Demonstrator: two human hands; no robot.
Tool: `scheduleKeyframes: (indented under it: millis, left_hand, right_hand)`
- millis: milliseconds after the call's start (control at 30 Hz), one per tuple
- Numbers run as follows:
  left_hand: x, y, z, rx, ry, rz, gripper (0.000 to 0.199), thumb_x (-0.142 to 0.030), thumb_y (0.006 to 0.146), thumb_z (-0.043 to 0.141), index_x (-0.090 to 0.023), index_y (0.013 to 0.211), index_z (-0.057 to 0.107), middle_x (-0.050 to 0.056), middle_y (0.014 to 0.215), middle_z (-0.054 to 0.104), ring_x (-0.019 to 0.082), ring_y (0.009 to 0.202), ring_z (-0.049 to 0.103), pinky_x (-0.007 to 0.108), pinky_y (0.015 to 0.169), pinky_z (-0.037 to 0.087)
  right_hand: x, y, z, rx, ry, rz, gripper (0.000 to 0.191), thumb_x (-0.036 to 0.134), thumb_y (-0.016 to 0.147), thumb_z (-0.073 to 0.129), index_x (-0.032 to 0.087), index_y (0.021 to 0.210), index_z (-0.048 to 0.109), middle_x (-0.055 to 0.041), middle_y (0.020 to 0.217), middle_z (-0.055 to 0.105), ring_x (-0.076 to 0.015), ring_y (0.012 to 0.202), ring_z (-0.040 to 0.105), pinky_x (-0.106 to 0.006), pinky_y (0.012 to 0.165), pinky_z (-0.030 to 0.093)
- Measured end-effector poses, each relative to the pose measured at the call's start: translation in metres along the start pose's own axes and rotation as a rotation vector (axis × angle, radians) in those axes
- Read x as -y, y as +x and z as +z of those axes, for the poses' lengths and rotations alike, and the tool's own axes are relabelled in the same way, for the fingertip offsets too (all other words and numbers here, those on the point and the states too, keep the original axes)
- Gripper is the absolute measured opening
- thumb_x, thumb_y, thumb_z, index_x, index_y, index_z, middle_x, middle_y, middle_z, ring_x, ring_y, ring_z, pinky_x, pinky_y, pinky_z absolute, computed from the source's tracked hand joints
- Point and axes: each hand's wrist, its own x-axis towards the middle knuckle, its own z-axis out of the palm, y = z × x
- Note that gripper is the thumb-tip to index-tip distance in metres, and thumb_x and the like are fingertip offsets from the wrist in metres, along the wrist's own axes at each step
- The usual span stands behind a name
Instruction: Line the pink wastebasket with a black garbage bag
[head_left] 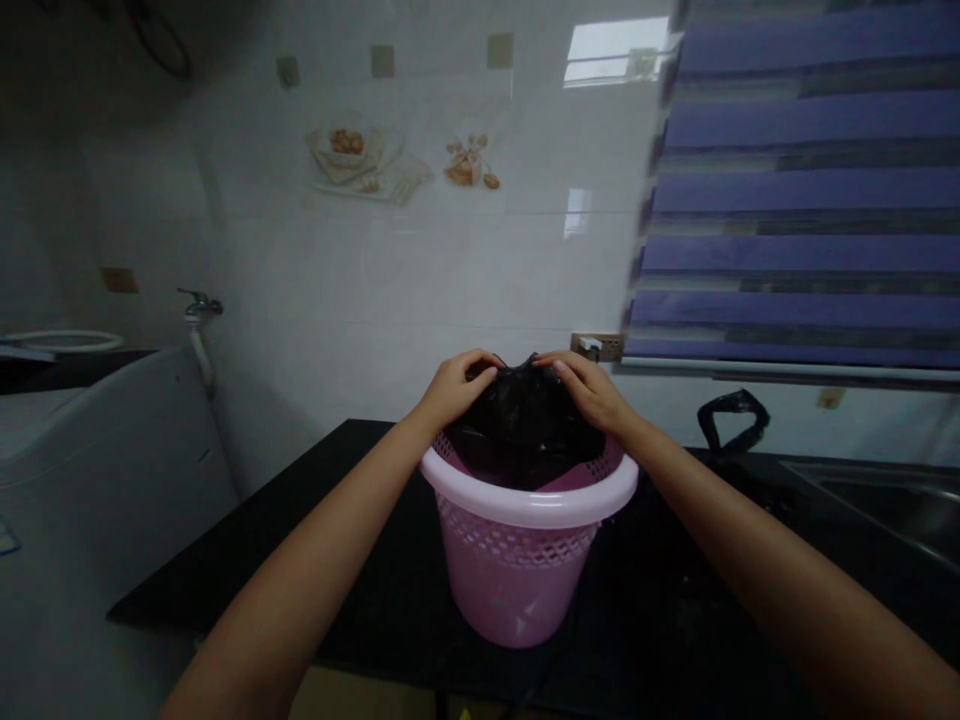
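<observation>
A pink plastic wastebasket (517,590) with a pale, rounded rim and a band of lattice holes stands upright on the black countertop. Inside it and rising above its far side is a black plastic bag (517,425). My left hand (459,388) pinches the bag's upper edge on the left, thumb and fingers closed on the film. On the right, my right hand (589,388) grips the same edge in a like way. Between the two hands the bag's edge dips slightly. The bag's lower part is hidden by the basket's front wall.
The black countertop (375,590) has a metal sink (900,505) at right. Another black plastic piece with a loop (735,420) stands near the wall. A wall socket (600,346) sits behind the basket. At left are a white washing machine (127,480) and a tap (199,303).
</observation>
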Motion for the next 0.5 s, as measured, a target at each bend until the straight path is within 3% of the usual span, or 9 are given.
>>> scheduleKeyframes:
  millis: [233, 500]
  left_hand:
    - [-0.0037, -0.0052, -0.0004, 0.236, 0.048, -0.022, 0.013, -0.019, 0.081, 0.050, -0.017, 0.082, 0.063, 0.004, 0.076, 0.066, 0.015, 0.074, 0.062, 0.031, 0.074, 0.048]
    - [-0.0103, -0.0073, 0.0006, 0.448, 0.173, -0.028, 0.016, -0.020, 0.080, 0.050, -0.016, 0.082, 0.065, 0.004, 0.076, 0.067, 0.014, 0.070, 0.060, 0.027, 0.068, 0.046]
  right_hand:
    - [0.0046, -0.0046, -0.0018, 0.072, -0.067, 0.029, 0.047, 0.046, 0.091, 0.033, 0.014, 0.089, 0.066, -0.0069, 0.092, 0.064, -0.0137, 0.088, 0.058, -0.029, 0.084, 0.042]
    - [0.0084, -0.0042, -0.0036, 0.256, -0.161, 0.021, 0.047, 0.042, 0.093, 0.030, 0.013, 0.083, 0.065, -0.0070, 0.087, 0.062, -0.0119, 0.083, 0.056, -0.027, 0.082, 0.040]
